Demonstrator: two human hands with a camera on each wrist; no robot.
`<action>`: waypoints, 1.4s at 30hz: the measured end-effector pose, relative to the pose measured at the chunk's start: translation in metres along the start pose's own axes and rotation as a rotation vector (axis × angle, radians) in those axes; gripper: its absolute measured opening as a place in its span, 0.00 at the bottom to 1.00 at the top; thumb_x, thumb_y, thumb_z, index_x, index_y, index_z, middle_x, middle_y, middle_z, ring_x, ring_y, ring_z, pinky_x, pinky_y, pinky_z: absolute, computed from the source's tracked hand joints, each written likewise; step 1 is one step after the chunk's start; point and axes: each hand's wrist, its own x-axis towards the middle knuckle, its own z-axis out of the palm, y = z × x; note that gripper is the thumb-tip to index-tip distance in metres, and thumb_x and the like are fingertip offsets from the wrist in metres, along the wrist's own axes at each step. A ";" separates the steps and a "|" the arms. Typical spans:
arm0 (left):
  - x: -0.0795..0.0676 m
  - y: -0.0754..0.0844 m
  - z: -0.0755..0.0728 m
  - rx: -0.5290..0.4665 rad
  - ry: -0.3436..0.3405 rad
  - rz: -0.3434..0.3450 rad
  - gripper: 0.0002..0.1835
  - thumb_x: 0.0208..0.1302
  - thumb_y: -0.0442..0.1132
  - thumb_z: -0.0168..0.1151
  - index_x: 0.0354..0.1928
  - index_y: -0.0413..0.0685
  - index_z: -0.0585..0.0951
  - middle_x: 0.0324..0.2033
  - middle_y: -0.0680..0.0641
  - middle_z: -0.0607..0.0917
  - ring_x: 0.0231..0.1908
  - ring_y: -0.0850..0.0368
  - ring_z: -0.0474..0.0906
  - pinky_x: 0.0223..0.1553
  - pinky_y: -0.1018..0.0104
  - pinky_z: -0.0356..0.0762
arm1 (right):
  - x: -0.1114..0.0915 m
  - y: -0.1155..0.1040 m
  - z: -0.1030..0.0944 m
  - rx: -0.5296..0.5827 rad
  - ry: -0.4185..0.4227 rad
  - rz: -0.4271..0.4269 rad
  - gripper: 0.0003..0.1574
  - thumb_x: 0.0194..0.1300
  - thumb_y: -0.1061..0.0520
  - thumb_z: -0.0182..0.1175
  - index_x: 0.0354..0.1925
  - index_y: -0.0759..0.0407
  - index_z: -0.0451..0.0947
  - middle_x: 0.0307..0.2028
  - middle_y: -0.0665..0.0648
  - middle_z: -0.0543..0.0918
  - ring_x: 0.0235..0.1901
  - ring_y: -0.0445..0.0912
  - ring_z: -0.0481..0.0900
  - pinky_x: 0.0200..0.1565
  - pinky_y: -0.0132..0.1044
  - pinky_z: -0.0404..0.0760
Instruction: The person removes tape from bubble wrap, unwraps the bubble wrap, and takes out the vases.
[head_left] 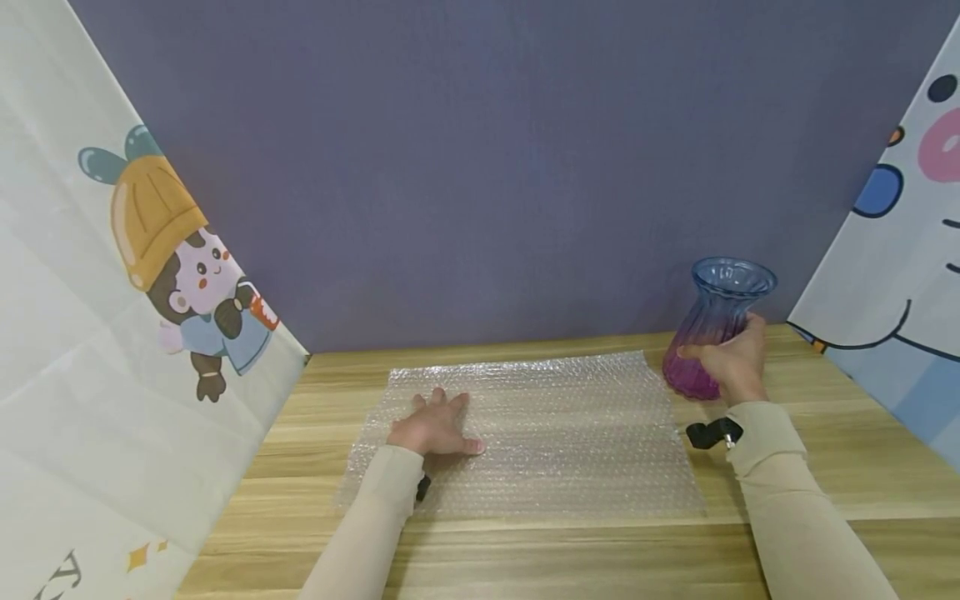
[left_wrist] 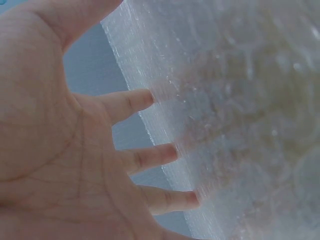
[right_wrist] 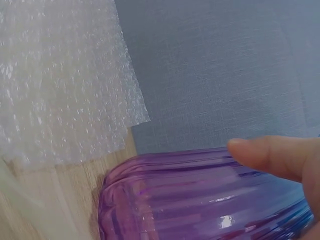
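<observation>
A sheet of clear bubble wrap (head_left: 570, 450) lies flat on the wooden table. On its left part rests my left hand (head_left: 435, 427), fingers spread; the left wrist view shows the fingertips (left_wrist: 187, 199) against the wrap. My right hand (head_left: 738, 358) grips a ribbed glass vase (head_left: 708, 321) around its side, just right of the sheet. The vase fades from blue at its flared rim to purple-pink at the base. In the right wrist view the thumb (right_wrist: 265, 155) lies along the glass. Whether the base touches the table, I cannot tell.
A grey-blue wall panel (head_left: 480, 183) stands behind the table (head_left: 285, 517). Printed cartoon sheets flank it, a figure in a yellow hat (head_left: 161, 217) on the left and a white face (head_left: 907, 275) on the right.
</observation>
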 end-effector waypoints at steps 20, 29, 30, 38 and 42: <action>0.004 0.006 -0.008 0.001 0.001 -0.018 0.56 0.53 0.72 0.70 0.80 0.67 0.57 0.82 0.40 0.49 0.79 0.27 0.40 0.63 0.11 0.47 | 0.005 -0.036 -0.021 -0.081 -0.056 -0.083 0.69 0.63 0.45 0.70 0.76 0.62 0.28 0.75 0.73 0.42 0.77 0.67 0.47 0.79 0.57 0.52; 0.006 0.008 -0.010 -0.016 0.011 -0.023 0.56 0.51 0.71 0.71 0.80 0.67 0.58 0.82 0.41 0.50 0.79 0.27 0.41 0.64 0.12 0.47 | -0.002 -0.065 -0.031 0.010 0.121 -0.057 0.55 0.62 0.44 0.71 0.69 0.39 0.42 0.67 0.51 0.50 0.69 0.49 0.53 0.71 0.41 0.63; 0.006 0.008 -0.010 -0.019 0.012 -0.023 0.56 0.51 0.71 0.71 0.80 0.67 0.58 0.82 0.41 0.50 0.79 0.28 0.41 0.64 0.12 0.47 | -0.003 -0.067 -0.032 0.025 0.151 -0.079 0.54 0.61 0.44 0.71 0.69 0.38 0.43 0.65 0.48 0.51 0.68 0.47 0.53 0.69 0.38 0.63; 0.005 0.012 -0.006 -0.026 0.020 -0.026 0.61 0.49 0.71 0.73 0.81 0.61 0.55 0.81 0.39 0.52 0.79 0.26 0.43 0.63 0.11 0.48 | -0.017 -0.081 -0.028 0.120 0.340 -0.322 0.43 0.60 0.51 0.71 0.61 0.39 0.53 0.53 0.38 0.52 0.55 0.31 0.50 0.55 0.27 0.56; 0.005 0.012 -0.003 -0.031 0.033 -0.027 0.59 0.48 0.70 0.74 0.79 0.60 0.59 0.81 0.39 0.54 0.78 0.26 0.46 0.61 0.11 0.52 | -0.026 -0.085 -0.025 0.203 0.377 -0.378 0.38 0.62 0.55 0.68 0.63 0.45 0.58 0.54 0.38 0.56 0.55 0.31 0.54 0.54 0.24 0.57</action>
